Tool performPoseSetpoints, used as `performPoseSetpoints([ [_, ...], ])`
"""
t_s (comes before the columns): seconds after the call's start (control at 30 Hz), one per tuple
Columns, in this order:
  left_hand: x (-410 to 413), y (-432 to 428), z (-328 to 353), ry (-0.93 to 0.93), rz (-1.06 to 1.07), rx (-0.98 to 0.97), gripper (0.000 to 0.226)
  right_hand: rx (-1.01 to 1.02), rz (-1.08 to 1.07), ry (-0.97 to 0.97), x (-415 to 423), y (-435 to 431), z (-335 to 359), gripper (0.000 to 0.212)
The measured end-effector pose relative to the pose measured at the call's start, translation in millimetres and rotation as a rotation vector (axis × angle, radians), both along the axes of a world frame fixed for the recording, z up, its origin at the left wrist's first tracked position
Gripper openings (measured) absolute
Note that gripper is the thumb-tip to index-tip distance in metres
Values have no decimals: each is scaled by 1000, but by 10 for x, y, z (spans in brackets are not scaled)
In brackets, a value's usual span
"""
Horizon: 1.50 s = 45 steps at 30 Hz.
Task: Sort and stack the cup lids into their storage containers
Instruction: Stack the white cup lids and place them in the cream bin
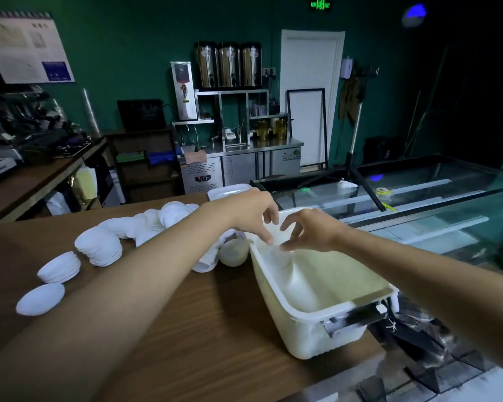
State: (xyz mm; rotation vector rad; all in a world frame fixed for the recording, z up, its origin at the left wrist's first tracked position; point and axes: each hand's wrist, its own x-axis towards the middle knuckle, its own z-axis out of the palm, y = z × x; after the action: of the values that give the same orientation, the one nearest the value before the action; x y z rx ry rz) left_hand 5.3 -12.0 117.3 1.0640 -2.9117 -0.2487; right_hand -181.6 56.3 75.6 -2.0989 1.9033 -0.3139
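Note:
A white plastic bin sits at the right end of the wooden counter. Inside it a row of stacked white lids lies along the left wall. My left hand and my right hand reach into the bin from either side, fingertips pinching the far end of that lid row. Several loose piles of white lids spread across the counter to the left, with one single lid nearest me. A translucent domed lid rests just outside the bin's left wall.
A white tray lies at the counter's far edge. A glass display case with a black tripod on it stands to the right. Coffee equipment lines a side counter at left. Steel dispensers and a fridge unit stand at the back wall.

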Motion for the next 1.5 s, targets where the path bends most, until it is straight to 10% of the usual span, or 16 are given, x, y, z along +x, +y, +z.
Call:
performPoseSetpoints([
  [0.67,2850,705,-553,249,533,-26,25,-147,247,-220,2311,152,-112,45],
  [1.5,2797,121,-2075,845,652,-118,30,-452,310,-622,2563,-688,-1817,58],
])
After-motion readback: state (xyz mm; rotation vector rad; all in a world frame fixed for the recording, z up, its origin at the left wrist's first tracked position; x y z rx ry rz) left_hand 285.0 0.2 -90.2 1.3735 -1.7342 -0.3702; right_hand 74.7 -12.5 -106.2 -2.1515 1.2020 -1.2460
